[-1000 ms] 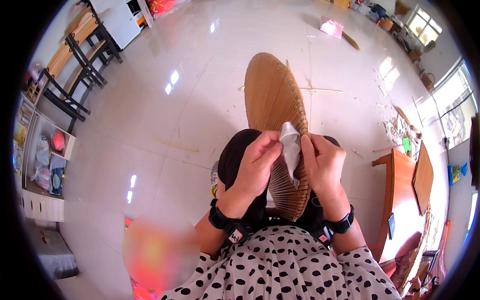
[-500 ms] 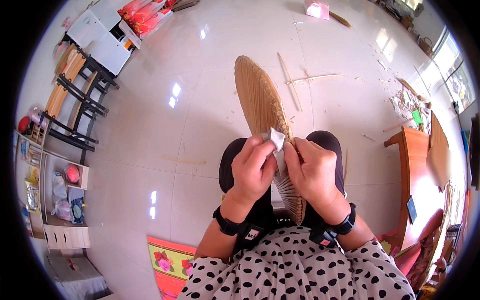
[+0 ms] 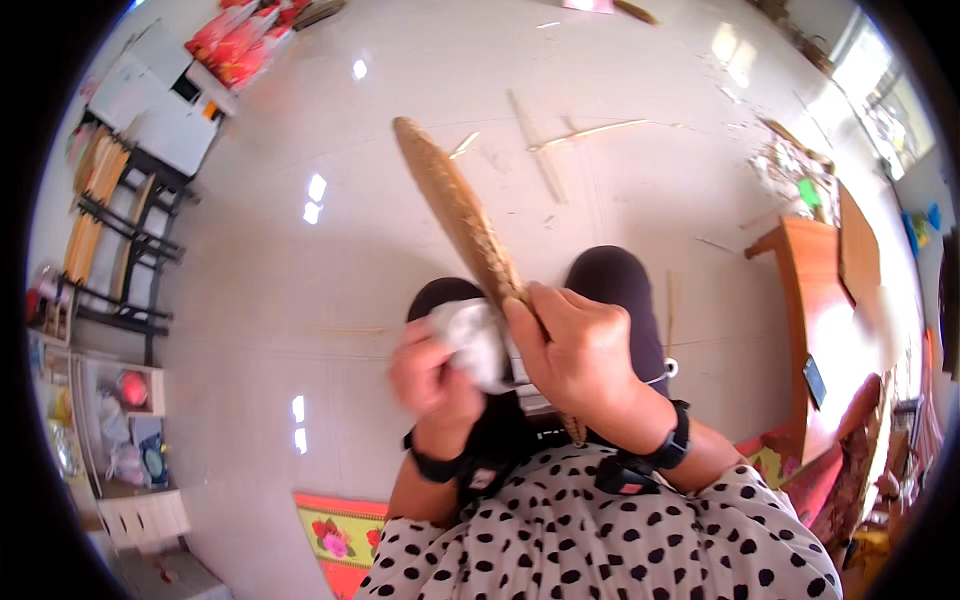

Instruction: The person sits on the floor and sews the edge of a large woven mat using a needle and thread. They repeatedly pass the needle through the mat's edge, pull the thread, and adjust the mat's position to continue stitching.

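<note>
My right hand (image 3: 580, 345) is closed round a tan, ribbed straw-like disc (image 3: 450, 200), thumb on its knotted rim. The disc now stands nearly edge-on, its top pointing away and left, its lower end close to my dotted shirt. Left of it, my left hand (image 3: 425, 385) pinches a crumpled white cloth-like piece (image 3: 470, 340). That piece is blurred by motion; whether it is cloth, paper or plastic I cannot tell. It hangs beside the disc, between my dark-trousered knees. My right hand hides the disc's lower middle.
Thin pale sticks (image 3: 590, 133) and scraps lie on the tiled floor ahead. At the right is a wooden table (image 3: 810, 260) with a dark phone (image 3: 815, 380), near a debris heap (image 3: 785, 175). Black-framed furniture (image 3: 130, 240) and shelves (image 3: 115, 370) line the left; a flowered mat (image 3: 335, 540) lies lower left.
My left hand has moved left and down from the disc's rim with the white piece, which looks larger now. The disc has turned edge-on and tilted left. My right hand keeps hold.
</note>
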### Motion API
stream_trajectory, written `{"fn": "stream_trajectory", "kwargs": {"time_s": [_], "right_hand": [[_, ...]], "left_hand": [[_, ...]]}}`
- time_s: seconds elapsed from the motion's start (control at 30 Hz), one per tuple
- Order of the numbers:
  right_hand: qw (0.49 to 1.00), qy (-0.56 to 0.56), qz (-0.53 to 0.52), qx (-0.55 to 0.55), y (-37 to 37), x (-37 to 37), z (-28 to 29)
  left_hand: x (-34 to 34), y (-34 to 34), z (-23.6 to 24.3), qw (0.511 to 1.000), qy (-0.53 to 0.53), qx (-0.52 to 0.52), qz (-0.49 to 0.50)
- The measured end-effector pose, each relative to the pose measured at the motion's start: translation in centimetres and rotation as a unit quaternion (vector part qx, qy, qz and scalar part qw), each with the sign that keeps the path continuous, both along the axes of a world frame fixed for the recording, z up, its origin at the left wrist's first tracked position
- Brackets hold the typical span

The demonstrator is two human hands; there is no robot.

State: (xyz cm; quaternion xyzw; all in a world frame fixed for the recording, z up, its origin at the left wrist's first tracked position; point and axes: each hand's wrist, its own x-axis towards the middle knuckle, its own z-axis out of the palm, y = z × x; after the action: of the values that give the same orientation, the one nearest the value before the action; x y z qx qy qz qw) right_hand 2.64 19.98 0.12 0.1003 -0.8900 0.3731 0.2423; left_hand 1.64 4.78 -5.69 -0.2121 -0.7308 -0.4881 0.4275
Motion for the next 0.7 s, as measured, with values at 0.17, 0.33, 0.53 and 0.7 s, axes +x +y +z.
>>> {"fn": "stream_trajectory", "kwargs": {"time_s": [0.17, 0.33, 0.53, 0.7], "right_hand": [[0.999, 0.014, -0.034, 0.010, 1.0, -1.2, -0.6], [0.998, -0.003, -0.011, -0.067, 0.1, -1.6, -1.3], [0.997, 0.050, 0.023, -0.046, -1.7, -1.6, -2.1], [0.997, 0.053, 0.036, -0.031, -3.9, -1.4, -2.8]], "left_hand": [[-1.7, -4.5, -1.6, 0.976, -0.113, 0.114, 0.145], [-4.1, -5.0, -1.1, 0.875, -0.357, 0.296, -0.139], [-7.2, -7.2, 3.2, 0.755, -0.533, 0.144, -0.354], [-8.1, -9.3, 7.7, 0.712, -0.643, -0.054, -0.277]]}}
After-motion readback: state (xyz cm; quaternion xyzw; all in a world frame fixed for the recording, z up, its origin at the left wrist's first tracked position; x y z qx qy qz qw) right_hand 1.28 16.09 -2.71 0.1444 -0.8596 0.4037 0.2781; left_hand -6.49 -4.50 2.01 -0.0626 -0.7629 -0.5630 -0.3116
